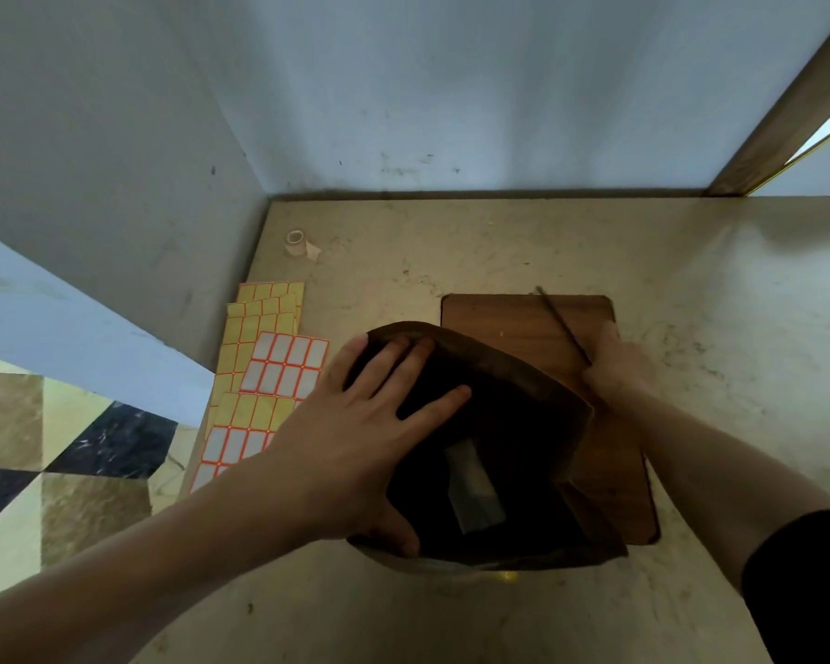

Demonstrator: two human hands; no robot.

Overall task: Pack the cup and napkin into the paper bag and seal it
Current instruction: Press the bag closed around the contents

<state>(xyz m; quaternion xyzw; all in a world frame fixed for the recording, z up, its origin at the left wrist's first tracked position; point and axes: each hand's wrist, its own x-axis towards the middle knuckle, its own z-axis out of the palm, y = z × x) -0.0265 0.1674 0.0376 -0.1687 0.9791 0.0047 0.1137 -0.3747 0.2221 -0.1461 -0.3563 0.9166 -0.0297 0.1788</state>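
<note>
A brown paper bag (513, 371) stands open on a wooden board (513, 323) in the middle of the table. Deep inside it a pale folded napkin (475, 491) shows; no cup can be made out in the dark interior. My left hand (355, 424) lies over the bag's left rim, fingers spread across the opening and thumb down on the near edge. My right hand (619, 366) holds the bag's right edge at the far corner. A thin dark stick (564, 325) lies on the board beside that hand.
Sheets of yellow and white label stickers (269, 366) lie along the table's left edge. A small roll of tape (298, 243) sits at the far left near the wall. The table (451, 251) stands in a wall corner; its left edge drops to a tiled floor.
</note>
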